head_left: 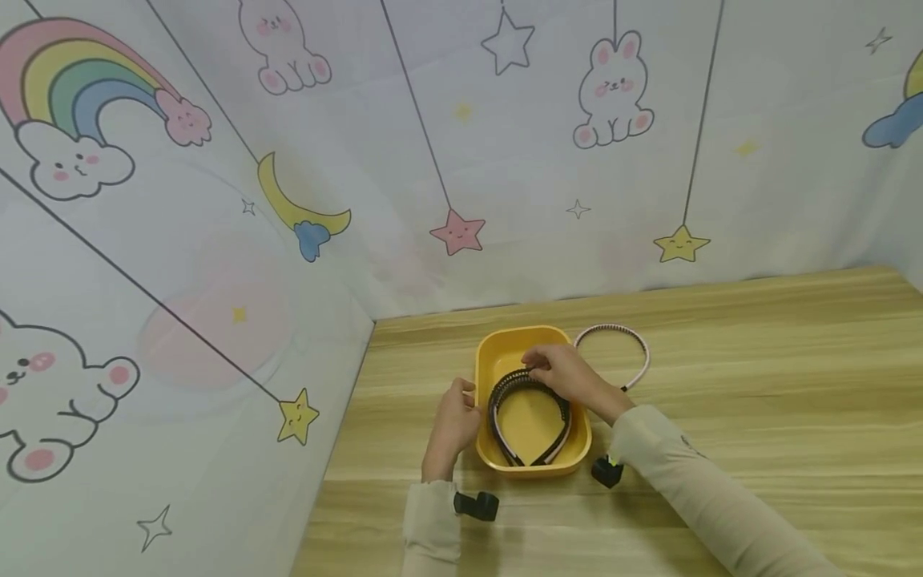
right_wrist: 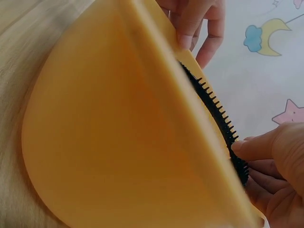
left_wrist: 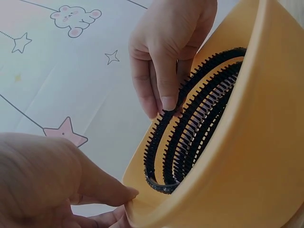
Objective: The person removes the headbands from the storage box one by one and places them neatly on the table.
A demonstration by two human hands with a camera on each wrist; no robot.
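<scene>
A yellow plastic bin stands on the table, holding several toothed headbands nested together, mostly black with one paler band among them. My left hand grips the bin's left rim, thumb on the inner side and fingers outside, as the left wrist view shows. Reaching over the bin, my right hand pinches the top of the uppermost black headband between thumb and fingers. That headband lies at the top of the stack, within the bin. In the right wrist view the bin's wall hides most of the headbands.
Behind the right forearm, a pale headband with dark teeth lies on the wood-grain table, just right of the bin. A cloth wall printed with cartoon figures rises behind the table and along its left side.
</scene>
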